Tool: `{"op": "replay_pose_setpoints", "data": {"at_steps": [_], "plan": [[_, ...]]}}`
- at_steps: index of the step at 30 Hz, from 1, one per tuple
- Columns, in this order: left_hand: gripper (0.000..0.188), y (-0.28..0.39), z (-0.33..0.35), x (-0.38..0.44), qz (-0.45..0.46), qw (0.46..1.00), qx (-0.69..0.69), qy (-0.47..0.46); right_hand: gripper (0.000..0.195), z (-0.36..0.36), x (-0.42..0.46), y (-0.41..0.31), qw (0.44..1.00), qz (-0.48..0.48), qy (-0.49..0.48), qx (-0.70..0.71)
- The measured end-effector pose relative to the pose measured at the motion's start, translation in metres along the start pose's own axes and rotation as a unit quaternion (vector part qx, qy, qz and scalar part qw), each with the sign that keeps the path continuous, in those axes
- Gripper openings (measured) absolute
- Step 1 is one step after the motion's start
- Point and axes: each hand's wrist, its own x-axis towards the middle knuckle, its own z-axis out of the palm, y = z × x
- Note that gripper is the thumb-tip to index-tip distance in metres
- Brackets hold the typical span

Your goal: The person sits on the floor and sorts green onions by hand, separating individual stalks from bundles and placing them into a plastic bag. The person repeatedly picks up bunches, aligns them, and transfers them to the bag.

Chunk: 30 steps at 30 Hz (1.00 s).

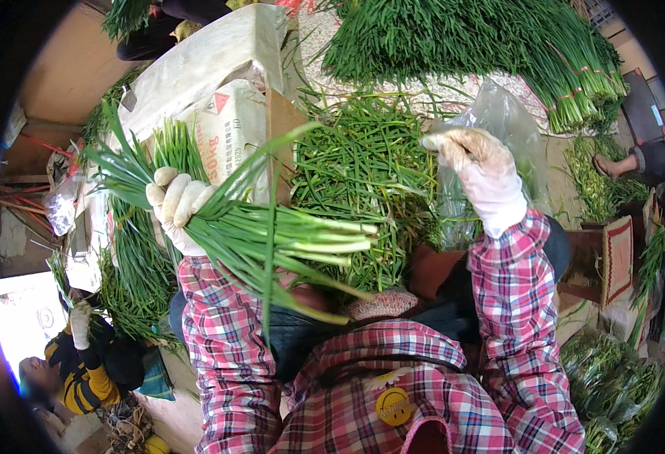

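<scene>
My left hand (180, 198), in a white glove, is closed around a bunch of garlic chives (287, 230). The pale cut stem ends point right, and the leafy tops stick out at the left. A few long leaves stray from the bunch, one arching upward and others drooping toward my lap. My right hand (477, 153), in a stained white glove, is raised over a clear plastic bag (505, 113). Its fingers are drawn together, and no object shows in them. Between my hands and below them lies a heap of loose chive leaves and trimmings (360, 153).
A white woven sack (202, 74) with printing drapes over a box at upper left. Banded chive bunches (576, 102) lie in a large pile at upper right. More chives (139, 249) hang at left. A co-worker (91, 363) sits lower left; another person's foot (613, 164) shows at right.
</scene>
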Motion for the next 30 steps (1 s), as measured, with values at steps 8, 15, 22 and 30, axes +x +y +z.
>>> {"op": "replay_pose_setpoints", "data": {"at_steps": [8, 15, 22, 30], "plan": [[0.033, -0.037, 0.005, 0.015, -0.08, 0.996, -0.042, -0.003, 0.065, 0.06, 0.019, -0.013, 0.982, -0.116, -0.135, -0.068], [0.033, -0.03, -0.007, 0.008, -0.011, 0.992, -0.021, 0.128, 0.038, 0.064, 0.01, -0.007, 0.966, 0.024, -0.239, 0.1], [0.035, -0.016, -0.029, -0.002, 0.021, 0.966, 0.044, 0.253, 0.048, 0.066, 0.001, 0.003, 0.919, 0.046, -0.362, 0.147], [0.021, -0.01, -0.041, -0.01, 0.017, 0.891, 0.198, 0.409, 0.036, 0.079, -0.002, 0.016, 0.912, 0.117, -0.335, 0.207]]}}
